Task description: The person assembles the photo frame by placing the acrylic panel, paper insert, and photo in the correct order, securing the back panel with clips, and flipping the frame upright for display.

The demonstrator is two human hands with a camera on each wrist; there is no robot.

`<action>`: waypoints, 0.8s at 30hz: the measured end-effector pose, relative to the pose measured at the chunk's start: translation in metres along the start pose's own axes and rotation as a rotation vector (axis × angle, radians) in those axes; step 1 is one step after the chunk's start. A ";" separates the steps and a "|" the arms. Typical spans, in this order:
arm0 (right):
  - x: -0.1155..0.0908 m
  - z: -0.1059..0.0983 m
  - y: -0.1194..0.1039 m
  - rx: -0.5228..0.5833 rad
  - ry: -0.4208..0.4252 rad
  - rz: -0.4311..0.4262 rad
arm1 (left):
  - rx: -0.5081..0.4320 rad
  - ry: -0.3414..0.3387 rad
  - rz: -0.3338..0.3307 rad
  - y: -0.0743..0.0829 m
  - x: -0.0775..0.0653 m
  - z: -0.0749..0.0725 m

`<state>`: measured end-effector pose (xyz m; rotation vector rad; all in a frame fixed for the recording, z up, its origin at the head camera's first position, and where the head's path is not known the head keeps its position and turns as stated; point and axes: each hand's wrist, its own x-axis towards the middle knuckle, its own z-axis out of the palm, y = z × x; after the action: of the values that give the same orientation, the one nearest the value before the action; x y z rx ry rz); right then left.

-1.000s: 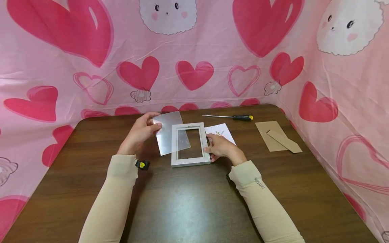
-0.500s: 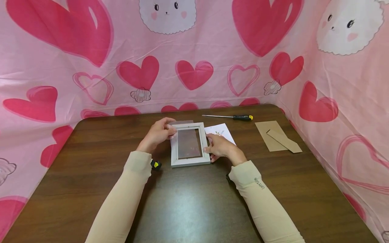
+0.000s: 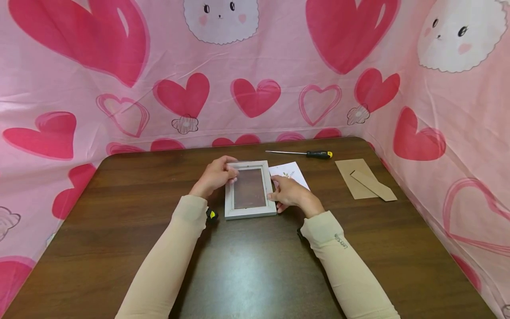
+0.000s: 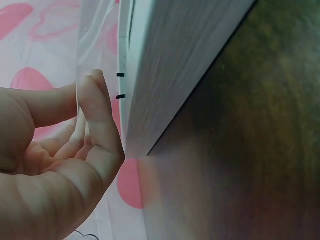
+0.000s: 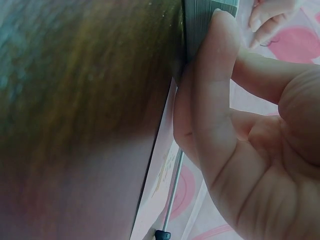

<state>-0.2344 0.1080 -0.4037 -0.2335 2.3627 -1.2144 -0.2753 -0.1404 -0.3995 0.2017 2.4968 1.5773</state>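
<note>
A white picture frame (image 3: 251,213) lies on the brown table. Over its opening is a clear plastic sheet (image 3: 249,188), parallel to the frame and lined up with it. My left hand (image 3: 216,175) pinches the sheet near its upper left corner. In the left wrist view, a small gap separates the sheet (image 4: 93,30) from the frame's back (image 4: 165,65), where small black tabs show. My right hand (image 3: 292,191) holds the frame's right side, its thumb on top; in the right wrist view its fingers (image 5: 215,100) press the frame's side.
Right of the frame lies a white card (image 3: 294,170) with a printed design, partly behind my right hand. Farther back is a screwdriver (image 3: 318,154) with a black and yellow handle. At the right rests a brown backing board (image 3: 350,175) with a stand leg (image 3: 373,186) across it.
My left hand has moved right, bringing the clear sheet from beside the frame to over its opening and straightening its tilt. The right hand and frame stay in place.
</note>
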 end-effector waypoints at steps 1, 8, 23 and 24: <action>0.000 0.000 0.000 0.004 -0.001 0.000 | 0.006 -0.002 0.000 0.000 0.001 0.001; 0.000 0.000 -0.002 -0.002 -0.007 -0.004 | 0.111 -0.009 0.014 0.000 0.004 0.004; 0.001 -0.001 0.000 -0.001 0.005 0.010 | 0.407 0.085 0.080 0.006 0.006 0.013; 0.001 -0.001 0.000 -0.003 0.004 0.008 | 0.414 0.086 0.081 0.006 0.007 0.014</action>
<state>-0.2358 0.1084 -0.4029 -0.2221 2.3667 -1.2094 -0.2785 -0.1245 -0.4002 0.2982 2.8920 1.0943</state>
